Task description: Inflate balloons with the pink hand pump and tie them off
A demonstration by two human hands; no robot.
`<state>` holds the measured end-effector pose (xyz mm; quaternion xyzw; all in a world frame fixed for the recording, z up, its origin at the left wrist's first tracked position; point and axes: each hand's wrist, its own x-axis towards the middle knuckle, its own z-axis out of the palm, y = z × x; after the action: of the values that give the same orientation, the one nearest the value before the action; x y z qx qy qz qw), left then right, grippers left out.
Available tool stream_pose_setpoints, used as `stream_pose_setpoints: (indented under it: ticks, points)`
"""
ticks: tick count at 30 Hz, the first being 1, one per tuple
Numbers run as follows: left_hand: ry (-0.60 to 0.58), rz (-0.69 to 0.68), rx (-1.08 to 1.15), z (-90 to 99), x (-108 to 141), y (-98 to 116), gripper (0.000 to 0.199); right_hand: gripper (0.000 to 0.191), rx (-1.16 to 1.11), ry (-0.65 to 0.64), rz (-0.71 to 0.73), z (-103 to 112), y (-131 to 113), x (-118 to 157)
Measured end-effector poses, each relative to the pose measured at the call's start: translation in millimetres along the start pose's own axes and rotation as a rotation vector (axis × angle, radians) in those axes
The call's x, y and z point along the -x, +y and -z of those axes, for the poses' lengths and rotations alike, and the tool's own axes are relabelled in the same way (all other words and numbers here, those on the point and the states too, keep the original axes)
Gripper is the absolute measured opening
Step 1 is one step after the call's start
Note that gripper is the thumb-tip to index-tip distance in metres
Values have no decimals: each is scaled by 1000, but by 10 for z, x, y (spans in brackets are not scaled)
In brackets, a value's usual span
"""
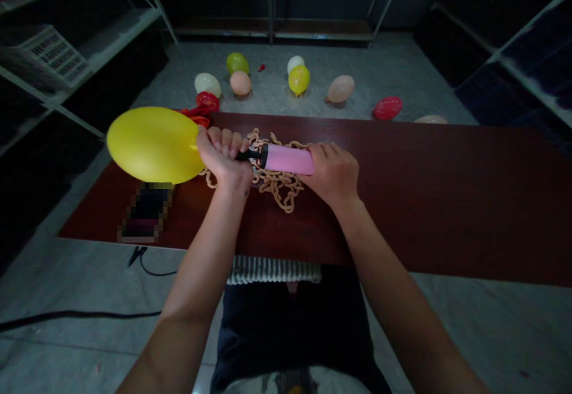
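A pink balloon pump with a black nozzle end lies level between my hands, above the table. My right hand is wrapped round its right part. My left hand is closed round the black nozzle and the neck of an inflated yellow balloon, which sticks out to the left. The neck itself is mostly hidden by my fingers. Under the pump a tan chain lies in a loose heap on the dark red table.
A blurred-out phone-like device lies at the table's left. Red uninflated balloons rest at the far left edge. Beyond, several inflated balloons, including a yellow one and a red one, lie on the floor. Shelves line the walls.
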<state>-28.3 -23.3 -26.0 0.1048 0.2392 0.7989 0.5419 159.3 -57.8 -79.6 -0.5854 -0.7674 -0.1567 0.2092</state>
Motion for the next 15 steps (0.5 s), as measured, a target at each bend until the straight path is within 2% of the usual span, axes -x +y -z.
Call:
stream_pose_setpoints:
  ticks: [4,10,15]
  points:
    - [-10,28,2,14,-1,-17,53,40,-10,19,35,-28,-36,21]
    - [-31,-1,-61,83,-55,22,55,35,23,37,36,7,-6,12]
    - [10,-14,-38,64,-70,89,52,30,90,52,6,55,41,1]
